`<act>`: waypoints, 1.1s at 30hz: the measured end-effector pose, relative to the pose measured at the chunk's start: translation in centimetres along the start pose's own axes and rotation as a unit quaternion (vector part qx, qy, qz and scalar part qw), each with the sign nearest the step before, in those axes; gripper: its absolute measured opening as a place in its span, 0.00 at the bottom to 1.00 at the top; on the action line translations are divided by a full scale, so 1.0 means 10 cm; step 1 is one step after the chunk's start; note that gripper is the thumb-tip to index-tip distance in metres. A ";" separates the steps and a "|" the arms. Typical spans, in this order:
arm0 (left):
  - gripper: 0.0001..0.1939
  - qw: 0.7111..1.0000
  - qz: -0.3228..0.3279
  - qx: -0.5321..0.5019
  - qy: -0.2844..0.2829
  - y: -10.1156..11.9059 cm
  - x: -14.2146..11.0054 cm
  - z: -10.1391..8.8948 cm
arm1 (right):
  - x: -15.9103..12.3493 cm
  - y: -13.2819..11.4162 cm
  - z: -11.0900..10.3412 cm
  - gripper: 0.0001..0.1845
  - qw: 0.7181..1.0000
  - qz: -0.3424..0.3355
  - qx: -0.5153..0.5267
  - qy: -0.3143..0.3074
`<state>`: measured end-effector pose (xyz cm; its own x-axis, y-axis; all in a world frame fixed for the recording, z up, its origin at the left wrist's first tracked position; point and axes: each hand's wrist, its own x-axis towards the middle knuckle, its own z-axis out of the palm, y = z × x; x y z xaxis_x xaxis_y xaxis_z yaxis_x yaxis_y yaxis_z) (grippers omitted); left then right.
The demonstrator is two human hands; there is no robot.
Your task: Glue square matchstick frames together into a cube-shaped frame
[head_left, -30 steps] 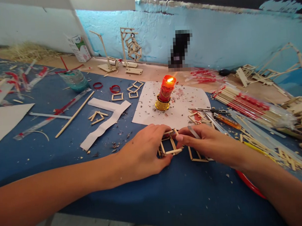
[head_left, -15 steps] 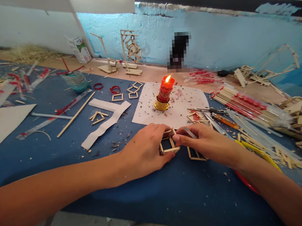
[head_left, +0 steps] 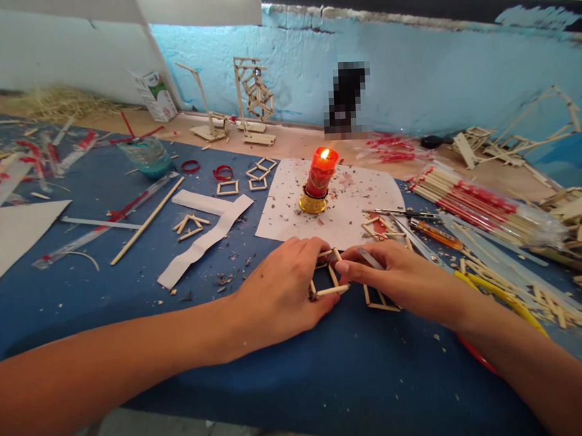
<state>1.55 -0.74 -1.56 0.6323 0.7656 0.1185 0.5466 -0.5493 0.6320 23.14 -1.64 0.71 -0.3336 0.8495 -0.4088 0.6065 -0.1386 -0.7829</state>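
Observation:
My left hand [head_left: 279,286] curls round the left side of a small wooden stick frame [head_left: 333,277], fingers at its top and thumb beneath. At the frame's right corner, my right hand [head_left: 394,274] pinches with thumb and fingertips. A flat greyish strip [head_left: 370,258] pokes up between the right fingers; its lower end is hidden. Under that hand lies another stick frame [head_left: 384,306], partly covered. Beyond both hands, a lit red candle [head_left: 320,172] stands in a gold holder [head_left: 312,204] on white paper [head_left: 281,212].
Yellow-and-red-handled scissors [head_left: 507,298] lie under my right forearm, near an orange-handled cutter [head_left: 436,233] and loose stick pieces [head_left: 548,302]. Bagged sticks [head_left: 483,203] lie at right. Paper strips [head_left: 209,237], a long stick [head_left: 146,221] and a cup [head_left: 146,157] are at left.
Both hands stay at the frame with almost the same grip. The whole view has shifted very slightly; nothing has been let go.

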 end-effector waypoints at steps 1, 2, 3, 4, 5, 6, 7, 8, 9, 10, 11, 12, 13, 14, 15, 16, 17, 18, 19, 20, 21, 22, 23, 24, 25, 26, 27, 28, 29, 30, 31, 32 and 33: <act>0.15 1.000 0.000 0.001 0.001 0.00 0.00 0.00 | 0.00 0.00 0.00 0.23 1.000 0.002 0.004 -0.002; 0.15 1.000 -0.001 0.002 0.003 0.00 0.00 0.01 | 0.00 -0.01 0.00 0.22 1.000 0.006 0.009 -0.004; 0.15 1.000 -0.001 0.001 0.005 0.00 0.01 0.01 | -0.01 -0.01 0.01 0.22 1.000 0.011 0.014 -0.006; 0.15 1.000 -0.002 0.000 0.007 0.00 0.01 0.02 | -0.01 -0.02 0.01 0.22 1.000 0.015 0.016 -0.006; 0.15 1.000 -0.002 -0.003 0.009 0.00 0.01 0.02 | -0.01 -0.02 0.01 0.22 1.000 0.016 0.017 -0.006; 0.15 1.000 -0.003 -0.004 0.009 0.00 0.02 0.03 | -0.01 -0.02 0.01 0.22 1.000 0.016 0.019 -0.006; 0.15 1.000 -0.004 -0.004 0.008 0.00 0.02 0.03 | -0.01 -0.02 0.01 0.22 1.000 0.015 0.020 -0.005; 0.15 1.000 -0.004 -0.002 0.007 0.00 0.02 0.03 | -0.01 -0.01 0.01 0.22 1.000 0.014 0.021 -0.006; 0.14 1.000 -0.003 0.000 0.005 0.00 0.02 0.03 | 0.00 0.00 0.01 0.23 1.000 0.014 0.022 -0.007; 0.14 1.000 -0.001 0.004 0.003 -0.01 0.02 0.03 | 0.00 0.00 0.01 0.23 1.000 0.014 0.021 -0.007; 0.14 1.000 0.001 0.006 0.002 -0.01 0.02 0.03 | 0.00 0.01 0.01 0.23 1.000 0.013 0.018 -0.006; 0.14 1.000 0.004 0.007 0.000 -0.01 0.01 0.03 | 0.00 0.02 0.01 0.23 1.000 0.011 0.014 -0.004; 0.14 1.000 0.006 0.006 -0.002 -0.01 0.01 0.03 | 0.00 0.02 0.01 0.23 1.000 0.010 0.010 -0.003; 0.14 1.000 0.008 0.005 -0.003 -0.01 0.01 0.03 | 0.00 0.02 0.01 0.23 1.000 0.009 0.009 -0.004; 0.13 1.000 0.009 0.004 -0.003 -0.01 0.01 0.02 | 0.00 0.01 0.01 0.23 1.000 0.011 0.011 -0.005; 0.13 1.000 0.010 0.004 -0.003 0.00 0.01 0.02 | 0.00 0.01 0.01 0.23 1.000 0.015 0.015 -0.007; 0.13 1.000 0.011 0.003 -0.002 0.00 0.02 0.02 | 0.00 0.00 0.01 0.22 1.000 0.019 0.018 -0.008; 0.13 1.000 0.012 0.003 0.000 0.00 0.02 0.01 | 0.00 -0.01 0.01 0.22 1.000 0.023 0.021 -0.006; 0.12 1.000 0.013 0.002 0.001 0.00 0.02 0.01 | 0.00 -0.02 0.02 0.22 0.999 0.025 0.022 -0.004; 0.12 1.000 0.016 0.000 0.002 0.00 0.03 0.01 | 0.00 -0.02 0.02 0.22 0.999 0.026 0.023 -0.002; 0.12 1.000 0.020 -0.002 0.003 0.00 0.03 0.01 | 0.00 -0.02 0.02 0.22 0.999 0.026 0.022 0.000; 0.12 1.000 0.023 -0.002 0.003 0.00 0.03 0.01 | 0.00 -0.03 0.02 0.22 0.999 0.025 0.022 0.001; 0.12 1.000 0.026 -0.002 0.003 0.00 0.03 0.02 | 0.00 -0.02 0.02 0.22 0.999 0.025 0.022 0.000; 0.13 1.000 0.029 0.000 0.003 -0.01 0.03 0.02 | 0.00 -0.02 0.01 0.22 0.999 0.023 0.023 -0.002; 0.13 1.000 0.029 0.002 0.002 -0.01 0.03 0.02 | 0.00 -0.02 0.01 0.22 1.000 0.019 0.022 -0.002; 0.14 1.000 0.029 0.002 0.002 -0.01 0.03 0.02 | 0.00 -0.02 0.01 0.22 1.000 0.015 0.019 0.000; 0.15 1.000 0.028 0.000 0.002 -0.01 0.03 0.02 | 0.00 -0.02 0.01 0.22 1.000 0.011 0.016 0.001; 0.15 1.000 0.027 -0.002 0.002 -0.01 0.03 0.02 | 0.00 -0.02 0.01 0.22 1.000 0.008 0.013 0.002; 0.16 1.000 0.026 -0.006 0.001 -0.01 0.02 0.02 | 0.00 -0.02 0.00 0.22 1.000 0.007 0.011 0.003; 0.16 1.000 0.025 -0.010 0.000 -0.01 0.02 0.02 | 0.00 -0.02 0.00 0.22 1.000 0.006 0.010 0.004; 0.15 1.000 0.025 -0.013 0.000 -0.01 0.01 0.02 | 0.00 -0.02 0.00 0.22 1.000 0.003 0.011 0.002; 0.15 1.000 0.024 -0.014 0.001 -0.01 0.01 0.01 | 0.00 -0.02 0.00 0.22 1.000 0.000 0.015 0.000; 0.15 1.000 0.022 -0.015 0.002 -0.01 0.01 0.01 | 0.00 -0.01 0.00 0.22 1.000 -0.002 0.020 -0.002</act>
<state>1.62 -0.69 -1.69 0.6539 0.7417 0.1492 0.5018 -0.5728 0.6482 23.08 -1.65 0.85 -0.3381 0.8481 -0.4078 0.5763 -0.1560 -0.8022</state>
